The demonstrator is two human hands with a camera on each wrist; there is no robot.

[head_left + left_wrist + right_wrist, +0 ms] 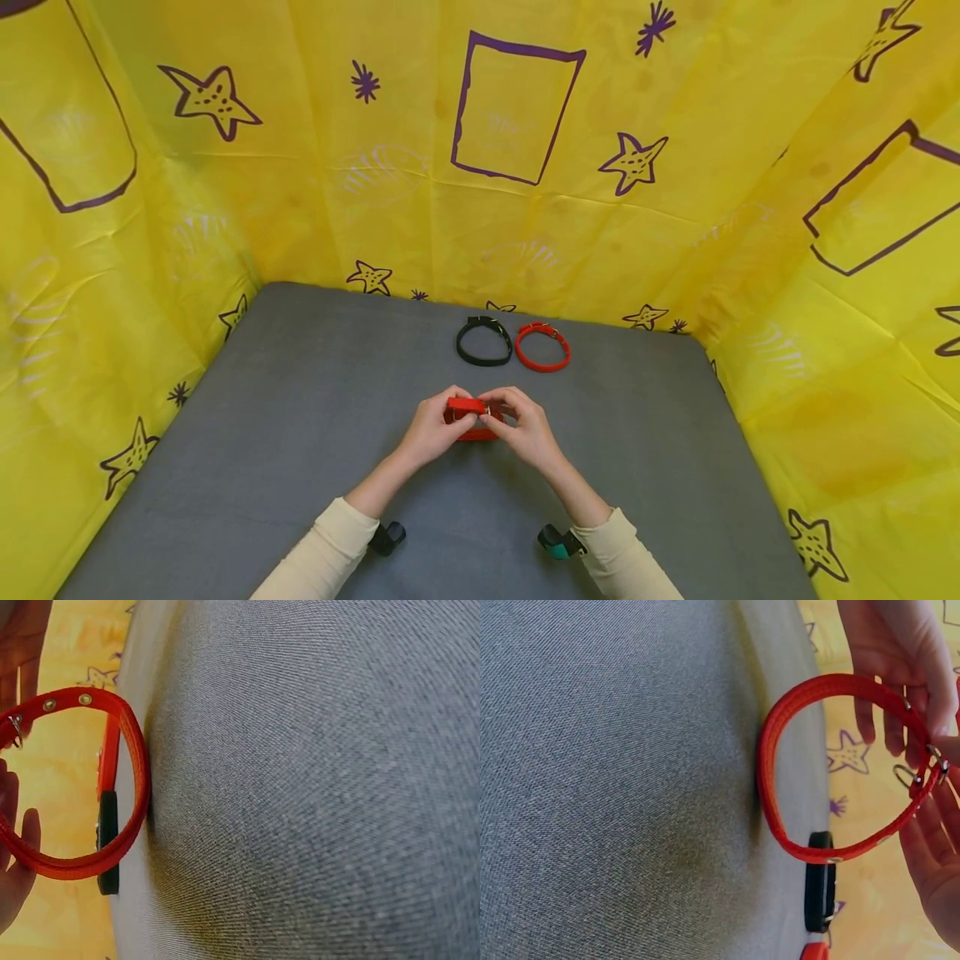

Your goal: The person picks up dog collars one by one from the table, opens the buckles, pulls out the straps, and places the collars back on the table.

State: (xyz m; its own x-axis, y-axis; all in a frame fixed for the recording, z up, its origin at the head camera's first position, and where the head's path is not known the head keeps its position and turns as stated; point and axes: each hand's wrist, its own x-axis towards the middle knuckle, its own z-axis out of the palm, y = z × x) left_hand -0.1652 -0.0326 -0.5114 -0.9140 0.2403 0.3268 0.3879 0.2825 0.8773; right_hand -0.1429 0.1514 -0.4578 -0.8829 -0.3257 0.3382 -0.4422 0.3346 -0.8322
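Note:
Both hands hold a red collar with a metal buckle, a ring and eyelets, its loop standing upright on the grey table. My left hand pinches the strap at the left of the loop's top. From the other side, the fingers and thumb of my right hand pinch it near the buckle. In the right wrist view the strap passes by the buckle, and the ring hangs inside the loop. Eyelets show along the band in the left wrist view.
Farther back on the grey table lie a black collar and, right beside it, another red collar, both buckled into loops. Yellow cloth walls with purple drawings stand around the back and sides.

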